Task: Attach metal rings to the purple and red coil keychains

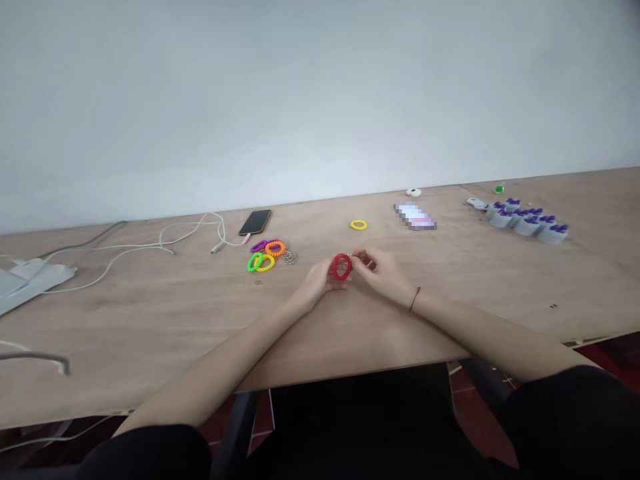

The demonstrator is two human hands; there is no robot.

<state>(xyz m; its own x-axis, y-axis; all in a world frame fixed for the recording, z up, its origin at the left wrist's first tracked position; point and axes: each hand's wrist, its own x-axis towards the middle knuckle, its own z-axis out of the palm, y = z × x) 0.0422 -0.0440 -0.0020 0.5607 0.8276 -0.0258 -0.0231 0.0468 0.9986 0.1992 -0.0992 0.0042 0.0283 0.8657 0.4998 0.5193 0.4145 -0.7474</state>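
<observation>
a person sits at the front edge of a plywood desk (150, 320), and the 2 bare hands work close together near the middle of it. the left hand (314, 283) and the right hand (381, 275) hold 1 red spiral hair tie (342, 267) upright between them, just above the desk. the grip of each hand is pressed together on this tie, pinching it from 2 sides, but some fingertips are hidden. left of the hands lies a small heap of 4 spiral hair ties (263, 255) in purple, orange, green and yellow, with a small silver metal coil (289, 257) just beside it. 1 yellow spiral hair tie (359, 225) lies alone, nearer the back edge. so 1 tie is in the hands, 5 are on the desk. a black phone (255, 222) and a white cable (190, 239) lie along the back edge, and small grey cups with purple tops (525, 222) stand toward the right end. no brand or writing can be read, and a flat box (415, 217) is blurred.
</observation>
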